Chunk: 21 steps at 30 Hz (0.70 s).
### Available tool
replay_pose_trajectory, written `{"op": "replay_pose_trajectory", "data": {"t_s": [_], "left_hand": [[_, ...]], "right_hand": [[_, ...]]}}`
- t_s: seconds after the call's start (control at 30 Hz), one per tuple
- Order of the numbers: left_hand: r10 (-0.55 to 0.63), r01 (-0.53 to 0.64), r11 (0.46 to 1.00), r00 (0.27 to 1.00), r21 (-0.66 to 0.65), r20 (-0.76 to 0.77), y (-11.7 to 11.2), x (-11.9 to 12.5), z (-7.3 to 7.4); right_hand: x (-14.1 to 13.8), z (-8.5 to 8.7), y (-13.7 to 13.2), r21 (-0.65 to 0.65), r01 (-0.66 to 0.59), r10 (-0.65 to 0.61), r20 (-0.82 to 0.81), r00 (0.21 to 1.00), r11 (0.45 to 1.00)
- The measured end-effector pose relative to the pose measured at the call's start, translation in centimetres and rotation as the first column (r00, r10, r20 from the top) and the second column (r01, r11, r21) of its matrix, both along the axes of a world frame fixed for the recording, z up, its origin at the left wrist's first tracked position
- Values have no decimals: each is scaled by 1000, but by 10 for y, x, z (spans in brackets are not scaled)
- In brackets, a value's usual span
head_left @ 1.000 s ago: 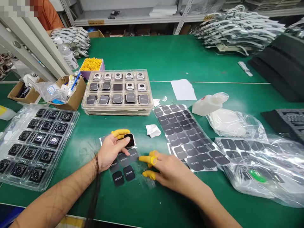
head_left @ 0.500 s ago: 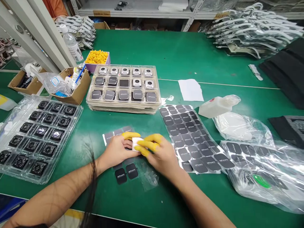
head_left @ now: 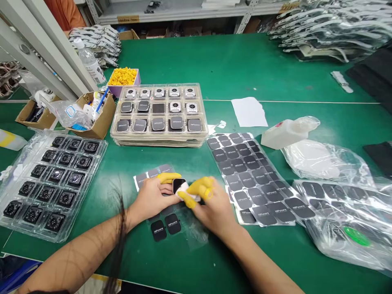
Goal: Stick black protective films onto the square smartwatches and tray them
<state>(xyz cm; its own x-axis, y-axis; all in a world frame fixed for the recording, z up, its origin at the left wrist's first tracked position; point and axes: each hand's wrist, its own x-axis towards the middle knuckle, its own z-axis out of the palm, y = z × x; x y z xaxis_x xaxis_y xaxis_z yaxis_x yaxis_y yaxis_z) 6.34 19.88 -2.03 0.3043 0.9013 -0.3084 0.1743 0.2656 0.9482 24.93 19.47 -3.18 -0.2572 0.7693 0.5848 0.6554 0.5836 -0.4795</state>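
Note:
My left hand (head_left: 151, 197) is closed around a smartwatch body (head_left: 178, 183) with its dark screen facing up. In my right hand (head_left: 211, 208) a small white wipe (head_left: 185, 188) is pinched, lying against the right part of the watch. Yellow finger cots cover some fingertips on both hands. Below the hands lie loose HiFuture square stickers (head_left: 173, 223) on clear film, beside a crumpled clear piece of plastic (head_left: 196, 232). Part of a sticker sheet (head_left: 141, 179) shows behind my left hand.
Stacked trays (head_left: 159, 141) with silver watch bodies and dark squares stand at the back. A clear tray (head_left: 65, 224) of black watch bodies lies left. Sticker sheets (head_left: 252, 179), a white bottle (head_left: 281, 132) and plastic bags (head_left: 346, 241) are on the right. A yellow-filled box (head_left: 124, 77) stands behind.
The white wipe, which covered the watch, has shifted right with my right hand, so the dark screen now shows. My left hand stays nearly in place. The camera view has shifted slightly.

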Motion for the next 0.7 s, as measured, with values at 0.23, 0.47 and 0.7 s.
{"op": "replay_pose_trajectory", "data": {"t_s": [0.23,0.47,0.7], "left_hand": [[48,-52,995,998,-85,-45,0,0,-1],[24,-23,998,1000,-66,10,2,2,6],[96,-76,987,985,-142,141,10,1,6]], "right_hand": [[7,-2,4,-18,272,-273,-24,962,962],[12,-3,12,-31,211,-204,153,967,977],[47,22,-5,-44,169,-163,109,981,985]]}}
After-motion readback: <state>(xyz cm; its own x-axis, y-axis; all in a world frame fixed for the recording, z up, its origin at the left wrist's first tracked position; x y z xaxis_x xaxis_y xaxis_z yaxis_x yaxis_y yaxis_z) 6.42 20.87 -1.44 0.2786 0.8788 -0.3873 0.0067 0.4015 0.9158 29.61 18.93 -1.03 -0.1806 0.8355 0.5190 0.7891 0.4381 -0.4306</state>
